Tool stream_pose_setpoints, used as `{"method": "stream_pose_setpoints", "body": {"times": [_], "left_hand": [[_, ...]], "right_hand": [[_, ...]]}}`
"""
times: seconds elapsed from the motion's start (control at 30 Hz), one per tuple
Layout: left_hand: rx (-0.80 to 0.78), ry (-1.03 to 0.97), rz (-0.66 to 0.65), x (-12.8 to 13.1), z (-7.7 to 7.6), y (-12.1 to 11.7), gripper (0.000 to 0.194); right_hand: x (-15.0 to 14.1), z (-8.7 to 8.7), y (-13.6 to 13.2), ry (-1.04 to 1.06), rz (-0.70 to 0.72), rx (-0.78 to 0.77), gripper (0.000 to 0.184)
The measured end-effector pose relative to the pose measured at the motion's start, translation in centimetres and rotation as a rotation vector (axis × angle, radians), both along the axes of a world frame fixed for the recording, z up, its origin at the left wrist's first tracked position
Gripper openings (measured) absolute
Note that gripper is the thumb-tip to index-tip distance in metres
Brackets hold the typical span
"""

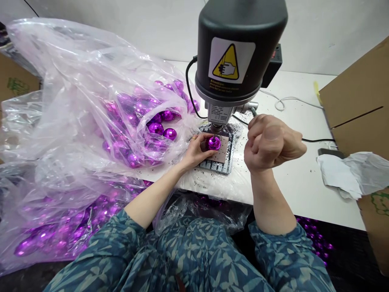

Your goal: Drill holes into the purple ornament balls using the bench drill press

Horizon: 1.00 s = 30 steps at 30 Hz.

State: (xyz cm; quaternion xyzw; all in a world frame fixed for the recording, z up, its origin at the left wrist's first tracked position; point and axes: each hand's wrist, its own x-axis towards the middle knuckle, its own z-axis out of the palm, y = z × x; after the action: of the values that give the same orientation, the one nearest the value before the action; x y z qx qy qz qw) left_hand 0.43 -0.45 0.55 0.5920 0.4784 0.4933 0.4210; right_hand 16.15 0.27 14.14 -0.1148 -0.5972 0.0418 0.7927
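The left hand (196, 152) grips a purple ball (214, 143) by its sides, under the drill press (226, 101) at centre frame. The right hand (269, 142) is closed around the press lever (253, 110). The ball looks light, hard and slick, probably brittle; its widest part suits a gentle pinch, fingertips low.

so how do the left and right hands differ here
The left hand holds a purple ball between thumb and fingers; the right hand makes a fist around the machine's lever. The left hand is low, over the board; the right hand is raised and looks bigger. Both are ungloved.
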Motion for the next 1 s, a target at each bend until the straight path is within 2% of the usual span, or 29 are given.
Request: {"method": "stream_pose_setpoints", "body": {"times": [0.3,0.47,0.53,0.63,0.7,0.8,0.87,0.93,1.0], "left_hand": [[0.051,0.035,-0.007,-0.1,-1.1,0.1,0.056],[0.121,0.109,-0.008,-0.1,-1.7,0.4,0.055],[0.135,0.104,-0.019,0.0,-1.7,0.6,0.055],[0.139,0.124,0.037,0.4,-1.5,0.3,0.054],[0.148,0.190,0.131,0.5,-1.0,-1.0,0.053],[0.291,0.311,0.194,0.3,-0.1,-4.8,0.050],[0.508,0.342,0.085,-0.1,0.1,-8.1,0.049],[0.754,0.407,-0.116,-0.4,-0.4,-11.5,0.047],[0.922,0.589,-0.297,-0.8,-1.3,-14.3,0.039]], "right_hand": [[0.3,-1.0,0.9,-0.094,0.009,0.215,0.049],[0.8,-1.8,0.6,-0.196,0.022,0.244,0.046],[0.7,-1.0,0.4,-0.172,0.045,0.201,0.049],[0.1,1.6,0.2,-0.079,0.040,0.060,0.054],[-0.3,3.5,0.2,-0.006,0.029,-0.079,0.054],[-0.7,5.0,0.4,0.029,0.062,-0.128,0.045],[-0.8,5.1,0.6,0.048,0.096,-0.114,0.040],[-0.8,4.8,0.7,0.065,0.121,-0.100,0.038],[-0.8,4.6,0.7,0.066,0.113,-0.106,0.042]]}}
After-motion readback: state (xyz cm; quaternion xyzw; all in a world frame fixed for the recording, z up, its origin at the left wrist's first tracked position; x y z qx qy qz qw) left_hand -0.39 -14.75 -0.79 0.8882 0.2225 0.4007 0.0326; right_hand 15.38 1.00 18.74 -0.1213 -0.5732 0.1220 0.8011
